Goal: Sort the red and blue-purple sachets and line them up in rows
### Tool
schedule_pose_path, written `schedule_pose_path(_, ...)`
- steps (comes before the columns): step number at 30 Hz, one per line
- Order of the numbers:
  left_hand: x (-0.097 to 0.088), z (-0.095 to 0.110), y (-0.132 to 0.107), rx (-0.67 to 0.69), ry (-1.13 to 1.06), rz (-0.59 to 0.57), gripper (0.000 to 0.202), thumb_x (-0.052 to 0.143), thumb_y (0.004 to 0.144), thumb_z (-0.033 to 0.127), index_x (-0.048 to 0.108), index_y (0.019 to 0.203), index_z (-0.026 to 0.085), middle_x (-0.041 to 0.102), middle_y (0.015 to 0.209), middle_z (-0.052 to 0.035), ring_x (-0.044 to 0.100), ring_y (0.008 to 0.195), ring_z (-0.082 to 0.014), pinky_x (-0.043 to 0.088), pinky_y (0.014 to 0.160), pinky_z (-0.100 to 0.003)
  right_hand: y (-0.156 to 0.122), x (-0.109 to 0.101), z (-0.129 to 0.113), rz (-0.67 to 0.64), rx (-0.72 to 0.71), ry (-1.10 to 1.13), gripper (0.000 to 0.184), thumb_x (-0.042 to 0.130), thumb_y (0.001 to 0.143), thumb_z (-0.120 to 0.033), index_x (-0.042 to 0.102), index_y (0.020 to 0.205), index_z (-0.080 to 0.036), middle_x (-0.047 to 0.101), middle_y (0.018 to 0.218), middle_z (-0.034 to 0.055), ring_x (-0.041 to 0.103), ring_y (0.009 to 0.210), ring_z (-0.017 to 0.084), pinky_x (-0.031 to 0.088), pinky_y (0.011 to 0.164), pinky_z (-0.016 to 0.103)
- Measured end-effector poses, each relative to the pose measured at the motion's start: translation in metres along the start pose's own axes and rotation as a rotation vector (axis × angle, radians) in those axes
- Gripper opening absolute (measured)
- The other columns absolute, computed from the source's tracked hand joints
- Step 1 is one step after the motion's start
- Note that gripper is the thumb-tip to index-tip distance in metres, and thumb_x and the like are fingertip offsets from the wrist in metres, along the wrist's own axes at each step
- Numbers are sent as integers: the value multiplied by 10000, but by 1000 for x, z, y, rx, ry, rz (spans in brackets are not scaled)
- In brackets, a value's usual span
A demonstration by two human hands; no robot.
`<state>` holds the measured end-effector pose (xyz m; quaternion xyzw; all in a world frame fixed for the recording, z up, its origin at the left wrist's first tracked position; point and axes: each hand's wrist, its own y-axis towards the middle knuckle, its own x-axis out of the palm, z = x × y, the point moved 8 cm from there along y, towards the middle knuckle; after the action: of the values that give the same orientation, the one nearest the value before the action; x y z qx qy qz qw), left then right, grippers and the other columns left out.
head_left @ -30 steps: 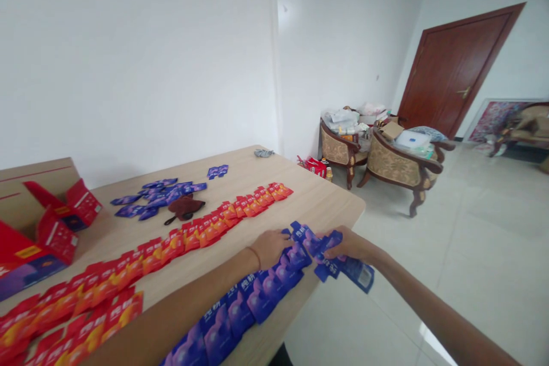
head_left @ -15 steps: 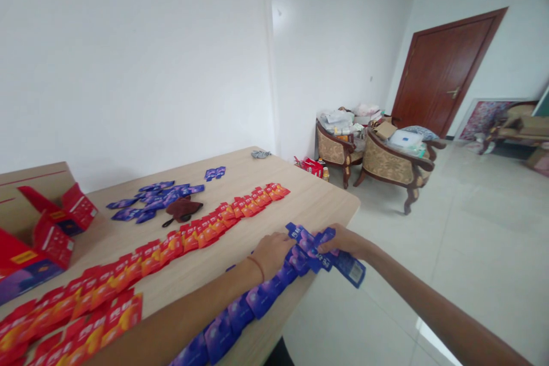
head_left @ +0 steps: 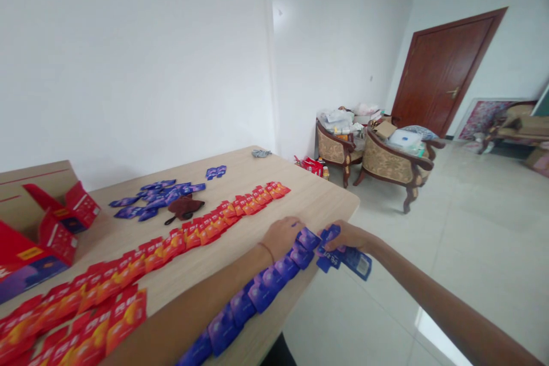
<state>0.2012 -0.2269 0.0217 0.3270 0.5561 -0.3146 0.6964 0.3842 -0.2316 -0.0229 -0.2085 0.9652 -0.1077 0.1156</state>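
A row of overlapping flat blue-purple packets (head_left: 261, 290) runs along the near edge of the table. At its far end my left hand (head_left: 281, 235) is closed, its fingertips partly hidden behind the last packet (head_left: 307, 238), which it seems to grip. My right hand (head_left: 346, 236) pinches several more blue-purple packets (head_left: 358, 263) just past the table's edge; one of them shows a barcode. The two hands are slightly apart. Beyond my left forearm lies a long row of red-orange packets (head_left: 171, 246), with a shorter red row (head_left: 124, 317) nearer me.
On the wooden table (head_left: 295, 177) lie loose blue packets (head_left: 165, 193), a small blue pair (head_left: 215, 172), a dark brown pouch (head_left: 184, 207) and a grey item (head_left: 261, 154). An open cardboard box (head_left: 38, 234) stands at left. Armchairs (head_left: 386, 157) piled with things stand on the floor.
My hands have separated: the right has drawn slightly away with its packets, while the left has shifted a little and stays at the row's end. One packet there now lies apart from the right hand's bunch.
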Motion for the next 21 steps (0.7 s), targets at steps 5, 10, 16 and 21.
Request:
schedule_pose_path(5,23,-11,11,159,-112,-171,626,738,902,465,579,1440,187,558,1502,-153,536,1367,-350,444,1131,-454,-4,-1,6,-25,17,-53,498,949,521,-352,808,946,-134,744,723,16,551,553,103,395,475,207)
schedule_pose_path(10,27,-14,-1,166,-262,-182,531,756,895,449,644,1382,268,513,1554,-119,477,1422,-361,373,1184,-504,-11,0,9,-11,25,11,440,964,518,-351,785,856,-135,718,684,-1,550,557,103,420,486,209)
schedule_pose_path(16,3,-12,7,36,-590,-30,558,714,914,509,625,1392,235,551,1514,-121,452,1439,-341,311,1229,-505,-4,-7,-3,197,-34,396,411,980,532,-311,739,815,-137,738,720,13,633,617,122,535,620,251)
schedule_pose_path(21,-2,-4,23,-178,-963,13,778,535,915,773,622,1330,120,735,1166,-171,725,1054,-319,628,829,-429,8,3,-8,231,-6,583,423,997,488,-278,734,790,-143,768,762,48,692,663,170,591,725,337)
